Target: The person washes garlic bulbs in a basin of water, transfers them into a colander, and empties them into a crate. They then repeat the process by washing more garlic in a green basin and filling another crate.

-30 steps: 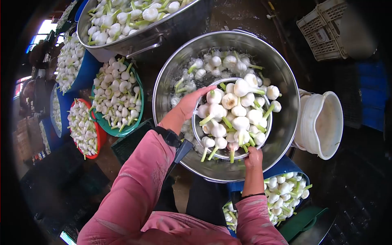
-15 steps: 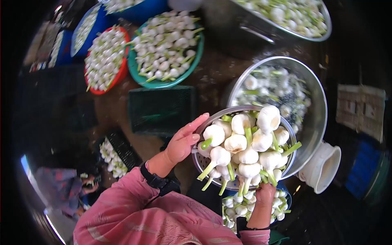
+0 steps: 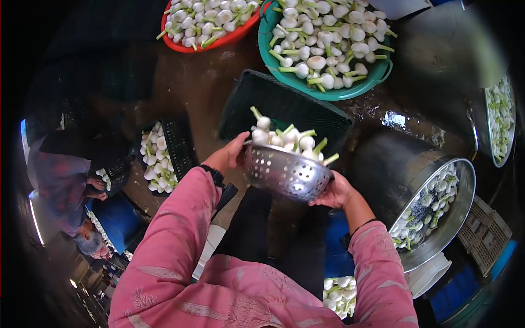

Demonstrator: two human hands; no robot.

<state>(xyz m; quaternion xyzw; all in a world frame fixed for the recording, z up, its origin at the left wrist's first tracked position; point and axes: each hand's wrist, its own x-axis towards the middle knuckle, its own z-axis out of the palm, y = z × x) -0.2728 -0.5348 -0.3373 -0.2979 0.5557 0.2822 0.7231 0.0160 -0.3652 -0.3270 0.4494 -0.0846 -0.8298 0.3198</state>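
A perforated steel colander heaped with white garlic bulbs with green stems is held up in front of me, tilted away toward a dark green crate. My left hand grips its left rim. My right hand holds its right underside. Both arms wear pink sleeves, and a black watch sits on the left wrist.
A teal basin and a red basin full of garlic stand beyond the crate. A large steel pot with garlic is at right, another steel pan farther right. A person crouches at left beside a crate of garlic.
The colander has been lifted out of the big steel pot and swung left over the dark green crate. My view has turned left with it, and both hands stay on the colander.
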